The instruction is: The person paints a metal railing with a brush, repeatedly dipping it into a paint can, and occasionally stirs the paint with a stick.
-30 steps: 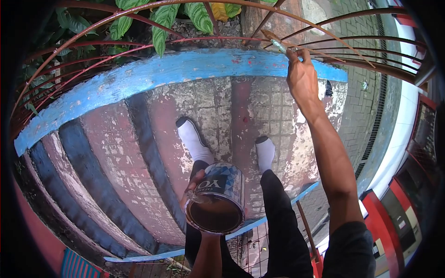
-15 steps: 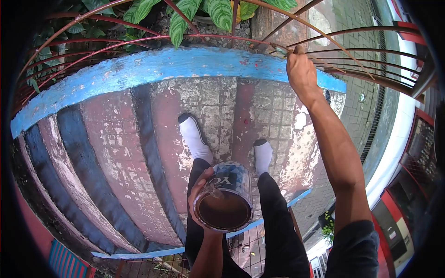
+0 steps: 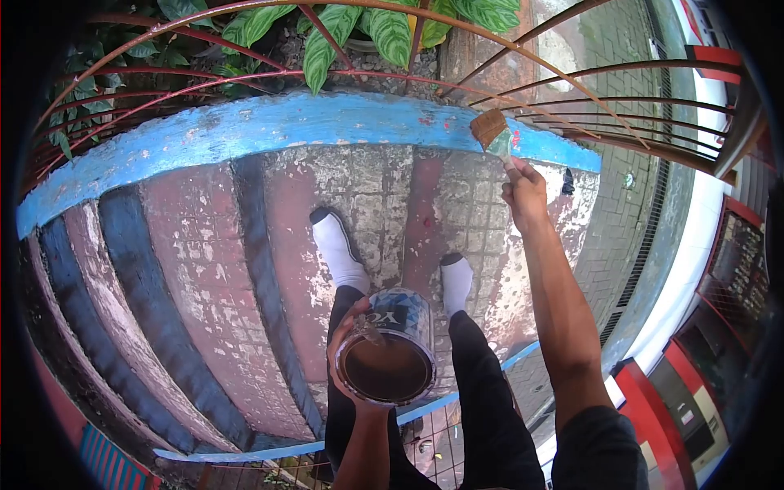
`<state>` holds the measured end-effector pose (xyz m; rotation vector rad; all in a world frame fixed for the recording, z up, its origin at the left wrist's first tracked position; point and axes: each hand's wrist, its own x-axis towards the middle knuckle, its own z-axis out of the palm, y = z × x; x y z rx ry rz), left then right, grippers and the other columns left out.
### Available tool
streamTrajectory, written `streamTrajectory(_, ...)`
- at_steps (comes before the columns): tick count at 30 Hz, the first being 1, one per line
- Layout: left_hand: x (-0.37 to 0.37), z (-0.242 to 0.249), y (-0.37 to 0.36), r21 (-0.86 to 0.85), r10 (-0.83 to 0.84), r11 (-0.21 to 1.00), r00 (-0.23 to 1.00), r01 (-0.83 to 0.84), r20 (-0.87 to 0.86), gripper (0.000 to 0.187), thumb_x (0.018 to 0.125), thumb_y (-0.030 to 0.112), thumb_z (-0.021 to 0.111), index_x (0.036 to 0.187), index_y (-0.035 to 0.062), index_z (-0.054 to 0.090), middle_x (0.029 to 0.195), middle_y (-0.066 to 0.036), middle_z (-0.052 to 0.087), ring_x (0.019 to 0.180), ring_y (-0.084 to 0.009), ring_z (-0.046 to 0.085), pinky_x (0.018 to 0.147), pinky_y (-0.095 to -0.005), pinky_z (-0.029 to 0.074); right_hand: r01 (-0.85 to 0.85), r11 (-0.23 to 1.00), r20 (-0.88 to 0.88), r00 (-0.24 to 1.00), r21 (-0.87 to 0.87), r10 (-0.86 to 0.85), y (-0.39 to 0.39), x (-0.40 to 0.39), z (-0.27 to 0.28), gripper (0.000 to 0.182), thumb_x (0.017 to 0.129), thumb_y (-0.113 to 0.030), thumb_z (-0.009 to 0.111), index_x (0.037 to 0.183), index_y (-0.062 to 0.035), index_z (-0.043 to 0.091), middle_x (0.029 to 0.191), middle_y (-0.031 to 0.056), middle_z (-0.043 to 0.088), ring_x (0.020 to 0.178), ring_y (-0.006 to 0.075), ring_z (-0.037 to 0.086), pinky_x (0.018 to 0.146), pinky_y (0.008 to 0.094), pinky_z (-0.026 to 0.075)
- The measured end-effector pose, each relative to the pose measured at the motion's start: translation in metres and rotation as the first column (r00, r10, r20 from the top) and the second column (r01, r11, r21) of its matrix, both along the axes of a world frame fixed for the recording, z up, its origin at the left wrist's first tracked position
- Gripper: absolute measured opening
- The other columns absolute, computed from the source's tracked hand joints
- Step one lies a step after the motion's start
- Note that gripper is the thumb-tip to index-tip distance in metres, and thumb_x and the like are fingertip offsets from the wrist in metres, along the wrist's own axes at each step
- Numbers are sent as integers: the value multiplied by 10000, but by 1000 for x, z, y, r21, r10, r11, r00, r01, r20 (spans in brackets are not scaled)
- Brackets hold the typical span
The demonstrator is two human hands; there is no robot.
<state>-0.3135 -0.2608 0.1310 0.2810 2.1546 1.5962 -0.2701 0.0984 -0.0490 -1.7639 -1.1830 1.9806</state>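
My right hand (image 3: 525, 192) grips a paintbrush (image 3: 492, 135) by its handle. Its wide bristles are brown, and they show in front of the blue-painted ledge (image 3: 327, 118) at the foot of the railing. My left hand (image 3: 344, 333) is wrapped round the side of a paint can (image 3: 406, 314), held low before my body. The can is tilted so its round mouth faces me, and brown paint (image 3: 385, 369) lies inside. Blue and white patterning with dark lettering marks its label.
A metal railing (image 3: 359, 73) with reddish and brown bars curves along the ledge; leafy plants (image 3: 331, 49) grow behind it. Worn pink steps with dark blue bands (image 3: 155, 310) descend at left. My feet in white socks (image 3: 336, 251) stand on the worn tiled landing. Paving (image 3: 621, 196) lies at right.
My right hand has come back from the railing bars towards me, and the paintbrush now shows fully, bristles up. The can in my left hand has shifted slightly left.
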Motion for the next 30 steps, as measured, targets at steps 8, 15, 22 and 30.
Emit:
streamTrajectory(8, 2, -2, -1, -79, -89, 993, 993, 83, -74, 1362, 524, 542, 1046, 1587, 66, 342, 1534, -147, 483, 1409, -307, 526, 1238, -468, 433, 176, 957, -57, 984, 231, -168, -14, -50, -43, 238, 1078, -39, 646, 1312, -14, 607, 1065, 30, 601, 705, 91, 536, 590, 253, 444)
streamTrajectory(15, 3, -3, 1, -91, -97, 992, 992, 90, -78, 1334, 528, 509, 1040, 1579, 65, 349, 1506, -160, 507, 1371, -318, 560, 1195, -470, 483, -123, 816, 218, 976, 565, -4, -42, -89, -57, 221, 1051, -43, 674, 1267, 4, 661, 1137, 123, 675, 933, 203, 606, 845, 361, 492)
streamTrajectory(22, -1, 0, 6, -89, -32, 995, 999, 32, 5, 1303, 533, 510, 1039, 1568, 52, 393, 1476, -153, 535, 1330, -301, 596, 1172, -464, 508, -127, 820, 205, 979, 559, 12, -35, -72, -68, 220, 1051, -48, 680, 1264, 7, 688, 1080, 113, 679, 945, 212, 620, 872, 369, 499)
streamTrajectory(30, 5, -8, -7, -2, 65, 998, 986, -65, 151, 1310, 494, 388, 1089, 1564, 47, 414, 1445, -132, 566, 1296, -277, 631, 1143, -433, 552, -226, 725, 393, 917, 651, -67, 4, -46, -74, 227, 1009, -61, 712, 1227, 0, 724, 1182, 198, 702, 1101, 362, 688, 1004, 466, 518)
